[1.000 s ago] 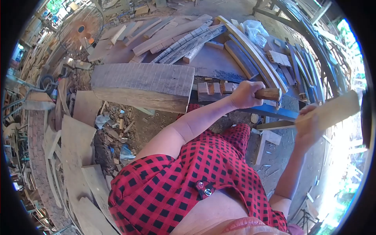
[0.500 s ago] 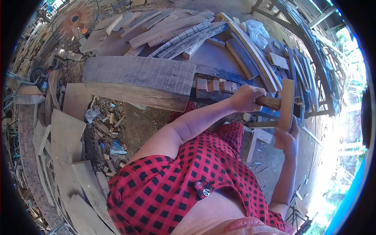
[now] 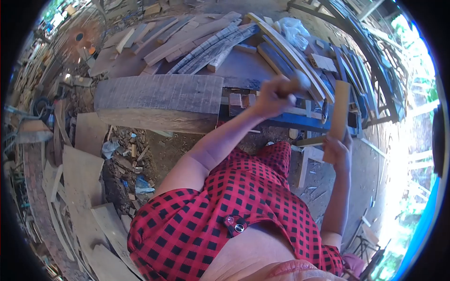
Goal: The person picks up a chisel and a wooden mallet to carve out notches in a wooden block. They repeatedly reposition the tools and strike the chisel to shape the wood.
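Note:
My left hand is closed around a short, rounded brown wooden piece, smeared by motion; its exact kind does not show. It is raised over the bench frame, apart from the board on the right. My right hand grips the lower end of a flat, pale wooden board, which stands nearly upright. To the left of my left hand, a thick wooden beam lies along the near side of the bench. Small reddish wood blocks sit by the beam's right end.
Many planks are spread over the work table behind. A clear plastic bag lies among them. Wood scraps and litter cover the floor at left, beside large offcut boards. A timber rack runs along the right.
My left hand has moved up and left with the brown wooden piece, away from the board, where the two met before. My right hand still holds the board; the view has shifted slightly.

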Tool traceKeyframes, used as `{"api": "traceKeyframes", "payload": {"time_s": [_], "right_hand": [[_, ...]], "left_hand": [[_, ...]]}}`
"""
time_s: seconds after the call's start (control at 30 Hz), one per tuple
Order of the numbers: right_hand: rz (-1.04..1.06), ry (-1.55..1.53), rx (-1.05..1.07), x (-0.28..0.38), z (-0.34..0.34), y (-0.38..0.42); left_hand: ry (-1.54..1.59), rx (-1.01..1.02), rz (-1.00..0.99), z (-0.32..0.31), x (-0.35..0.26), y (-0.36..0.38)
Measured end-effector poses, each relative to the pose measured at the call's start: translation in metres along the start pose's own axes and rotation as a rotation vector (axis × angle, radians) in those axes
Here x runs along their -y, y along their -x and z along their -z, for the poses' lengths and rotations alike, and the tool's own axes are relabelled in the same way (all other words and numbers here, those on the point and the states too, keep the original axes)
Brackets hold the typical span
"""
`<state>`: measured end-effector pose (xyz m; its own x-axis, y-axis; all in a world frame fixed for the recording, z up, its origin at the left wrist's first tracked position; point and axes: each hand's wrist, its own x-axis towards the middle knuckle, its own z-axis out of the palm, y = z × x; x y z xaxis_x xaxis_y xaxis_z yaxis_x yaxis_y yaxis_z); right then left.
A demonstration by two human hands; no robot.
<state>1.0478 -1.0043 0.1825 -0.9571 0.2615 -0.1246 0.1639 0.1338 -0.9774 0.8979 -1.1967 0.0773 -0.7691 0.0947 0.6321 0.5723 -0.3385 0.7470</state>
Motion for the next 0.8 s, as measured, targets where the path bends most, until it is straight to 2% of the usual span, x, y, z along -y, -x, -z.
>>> {"api": "traceKeyframes", "payload": {"time_s": [0.03, 0.07, 0.1, 0.17, 0.23, 0.3, 0.47, 0.53, 0.67, 0.8], "right_hand": [[-0.027, 0.009, -0.033, -0.011, -0.005, -0.002], [0.027, 0.083, 0.034, -0.025, -0.011, -0.006], [0.082, 0.159, 0.105, -0.039, -0.018, -0.011], [0.062, 0.246, 0.136, -0.065, -0.034, -0.019], [0.037, 0.334, 0.182, -0.073, -0.047, -0.022], [-0.048, 0.538, 0.210, -0.073, -0.056, -0.026], [-0.044, 0.586, 0.221, -0.092, -0.058, -0.034], [-0.027, 0.621, 0.201, -0.091, -0.057, -0.033], [-0.055, 0.638, 0.230, -0.086, -0.057, -0.033], [-0.059, 0.623, 0.238, -0.087, -0.056, -0.035]], "left_hand": [[0.144, -0.090, 0.067, 0.009, -0.002, -0.005], [0.287, -0.182, 0.136, 0.020, -0.004, -0.010], [0.319, -0.232, 0.153, 0.031, -0.006, -0.013], [0.350, -0.276, 0.175, 0.046, -0.014, -0.019], [0.433, -0.417, 0.185, 0.052, -0.026, -0.026], [0.394, -0.398, 0.152, 0.056, -0.030, -0.027], [0.340, -0.390, 0.121, 0.054, -0.024, -0.016], [0.394, -0.446, 0.111, 0.049, -0.023, -0.012], [0.429, -0.420, 0.107, 0.047, -0.013, -0.007], [0.319, -0.405, 0.120, 0.047, -0.011, -0.003]]}}
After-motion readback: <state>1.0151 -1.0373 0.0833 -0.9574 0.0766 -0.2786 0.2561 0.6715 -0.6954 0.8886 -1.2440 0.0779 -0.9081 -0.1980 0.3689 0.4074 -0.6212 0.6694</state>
